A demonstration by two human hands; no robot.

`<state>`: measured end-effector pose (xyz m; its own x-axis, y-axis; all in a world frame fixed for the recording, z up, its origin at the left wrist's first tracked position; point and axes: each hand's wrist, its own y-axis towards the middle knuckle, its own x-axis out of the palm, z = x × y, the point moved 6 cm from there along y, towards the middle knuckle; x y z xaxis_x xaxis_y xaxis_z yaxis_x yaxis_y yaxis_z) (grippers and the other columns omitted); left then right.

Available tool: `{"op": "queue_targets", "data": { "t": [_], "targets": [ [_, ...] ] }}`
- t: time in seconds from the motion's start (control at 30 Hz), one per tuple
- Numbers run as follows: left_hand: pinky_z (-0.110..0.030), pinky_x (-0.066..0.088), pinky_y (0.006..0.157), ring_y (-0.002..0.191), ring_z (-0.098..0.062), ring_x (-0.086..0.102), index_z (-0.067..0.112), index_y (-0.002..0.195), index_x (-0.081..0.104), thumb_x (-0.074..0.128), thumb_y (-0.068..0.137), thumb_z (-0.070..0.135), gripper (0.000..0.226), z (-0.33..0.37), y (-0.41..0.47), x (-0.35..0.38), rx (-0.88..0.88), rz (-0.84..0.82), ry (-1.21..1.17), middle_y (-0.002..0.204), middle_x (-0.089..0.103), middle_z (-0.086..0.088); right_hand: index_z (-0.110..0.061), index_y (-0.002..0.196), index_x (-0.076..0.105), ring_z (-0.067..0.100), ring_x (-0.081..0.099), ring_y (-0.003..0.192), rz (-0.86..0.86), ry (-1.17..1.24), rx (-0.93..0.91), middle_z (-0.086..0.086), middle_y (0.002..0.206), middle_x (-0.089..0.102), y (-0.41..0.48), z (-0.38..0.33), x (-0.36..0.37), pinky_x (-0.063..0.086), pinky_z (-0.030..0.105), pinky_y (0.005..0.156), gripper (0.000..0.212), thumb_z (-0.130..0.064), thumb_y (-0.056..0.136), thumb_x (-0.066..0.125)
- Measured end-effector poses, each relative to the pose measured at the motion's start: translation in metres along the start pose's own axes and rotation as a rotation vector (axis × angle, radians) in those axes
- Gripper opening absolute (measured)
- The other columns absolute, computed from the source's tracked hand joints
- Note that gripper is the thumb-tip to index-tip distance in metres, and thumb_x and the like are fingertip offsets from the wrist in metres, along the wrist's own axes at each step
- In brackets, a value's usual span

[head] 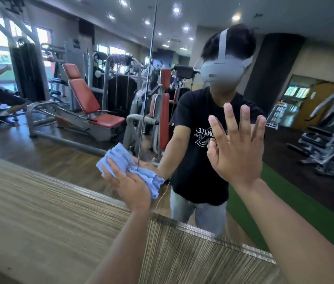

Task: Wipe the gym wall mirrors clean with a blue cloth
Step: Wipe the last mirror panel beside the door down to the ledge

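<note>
Gym wall mirrors (79, 83) reflect weight machines and red padded benches (84, 95) above a striped wood-grain ledge (38, 212). At the seam between 2 panels, the person's left hand (129, 187) presses a bunched blue cloth (121, 160) against the glass low down, its grip closed on the fabric. To its right, the right hand (238, 148) lies flat on the mirror, fingers spread wide, holding nothing.

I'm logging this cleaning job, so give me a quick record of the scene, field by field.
place: gym, wall mirror above a wood-grain panel
left hand: presses blue cloth on the glass
cloth position: low, at the seam between mirror panels
right hand: open, fingers spread, flat at the mirror, no cloth
</note>
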<state>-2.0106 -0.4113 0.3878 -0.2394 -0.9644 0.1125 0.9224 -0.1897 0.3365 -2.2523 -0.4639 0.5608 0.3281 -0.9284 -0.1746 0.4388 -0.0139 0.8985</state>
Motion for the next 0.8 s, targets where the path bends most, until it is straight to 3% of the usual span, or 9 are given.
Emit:
{"op": "queue_targets", "data": {
  "t": [0.13, 0.33, 0.47, 0.53, 0.63, 0.8],
  "targets": [
    [-0.052, 0.021, 0.121, 0.151, -0.043, 0.016, 0.004, 0.157, 0.023, 0.041, 0.097, -0.009, 0.064, -0.037, -0.020, -0.003, -0.176, 0.032, -0.019, 0.164, 0.012, -0.025, -0.020, 0.156, 0.041, 0.043, 0.027, 0.150, 0.007, -0.012, -0.002, 0.014, 0.164, 0.032, 0.000, -0.001, 0.000, 0.013, 0.066, 0.123, 0.059, -0.025, 0.099, 0.052],
    [-0.044, 0.018, 0.124, 0.153, -0.034, 0.012, 0.011, 0.160, 0.017, 0.034, 0.102, -0.005, 0.063, -0.048, -0.047, -0.007, -0.426, 0.057, -0.040, 0.167, 0.006, -0.018, -0.019, 0.155, 0.044, 0.044, 0.030, 0.150, 0.024, -0.037, -0.008, 0.015, 0.163, 0.034, -0.001, -0.004, -0.001, 0.015, 0.066, 0.123, 0.057, -0.026, 0.099, 0.051],
    [-0.050, 0.020, 0.123, 0.153, -0.033, 0.014, 0.027, 0.161, 0.007, 0.038, 0.104, 0.013, 0.066, -0.047, -0.060, -0.004, -0.583, -0.056, 0.003, 0.168, 0.006, -0.008, -0.019, 0.156, 0.042, 0.043, 0.027, 0.151, 0.008, -0.045, -0.002, 0.015, 0.164, 0.032, -0.001, -0.001, 0.000, 0.014, 0.066, 0.123, 0.059, -0.026, 0.098, 0.054],
    [-0.052, 0.018, 0.124, 0.155, -0.029, 0.009, 0.031, 0.161, 0.006, 0.030, 0.106, 0.022, 0.060, -0.037, -0.070, -0.004, -0.554, -0.089, -0.003, 0.169, -0.001, -0.005, -0.019, 0.156, 0.040, 0.043, 0.024, 0.151, -0.005, -0.026, -0.004, 0.015, 0.165, 0.030, 0.000, -0.001, -0.002, 0.014, 0.066, 0.123, 0.060, -0.026, 0.099, 0.054],
    [-0.051, 0.020, 0.123, 0.155, -0.029, 0.006, 0.028, 0.161, 0.001, 0.026, 0.107, 0.013, 0.062, -0.019, -0.087, -0.003, -0.530, -0.207, -0.030, 0.168, -0.011, -0.006, -0.019, 0.158, 0.039, 0.042, 0.020, 0.153, -0.042, 0.022, -0.005, 0.015, 0.166, 0.028, 0.000, -0.003, -0.006, 0.012, 0.066, 0.123, 0.059, -0.026, 0.101, 0.052],
    [-0.037, 0.014, 0.122, 0.154, -0.028, 0.010, 0.015, 0.161, 0.015, 0.035, 0.106, 0.004, 0.060, 0.010, -0.099, -0.010, -0.415, -0.357, -0.064, 0.167, 0.010, -0.013, -0.016, 0.154, 0.044, 0.041, 0.020, 0.154, -0.100, 0.088, 0.024, 0.016, 0.166, 0.030, 0.003, -0.007, -0.020, 0.012, 0.061, 0.125, 0.057, -0.024, 0.099, 0.055]
  ]
}}
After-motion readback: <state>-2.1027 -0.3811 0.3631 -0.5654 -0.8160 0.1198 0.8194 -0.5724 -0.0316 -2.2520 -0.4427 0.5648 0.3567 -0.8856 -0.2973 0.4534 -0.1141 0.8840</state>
